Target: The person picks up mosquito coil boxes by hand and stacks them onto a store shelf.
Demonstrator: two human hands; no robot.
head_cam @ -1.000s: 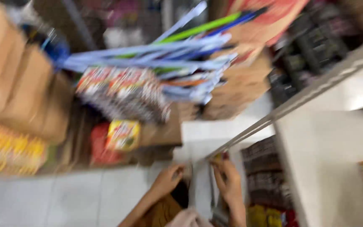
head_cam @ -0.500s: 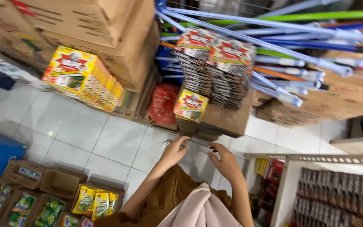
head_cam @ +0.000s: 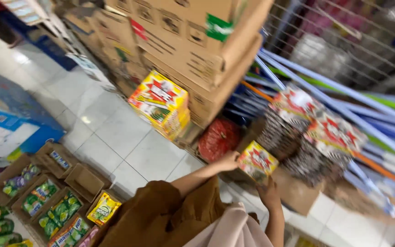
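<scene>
tiled shop floor [head_cam: 129, 151]; both hands, left hand [head_cam: 227, 161] and right hand [head_cam: 268, 192], fingers clamped on yellow box [head_cam: 257, 161]

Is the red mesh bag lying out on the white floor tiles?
No, the red mesh bag is tucked among the stacked cardboard boxes, just beyond the left hand.

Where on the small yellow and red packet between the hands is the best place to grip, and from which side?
Probably by its two short side edges, one hand from each side. The yellow packet is flat and tilted, with the left hand at its left edge and the right hand below it.
</scene>
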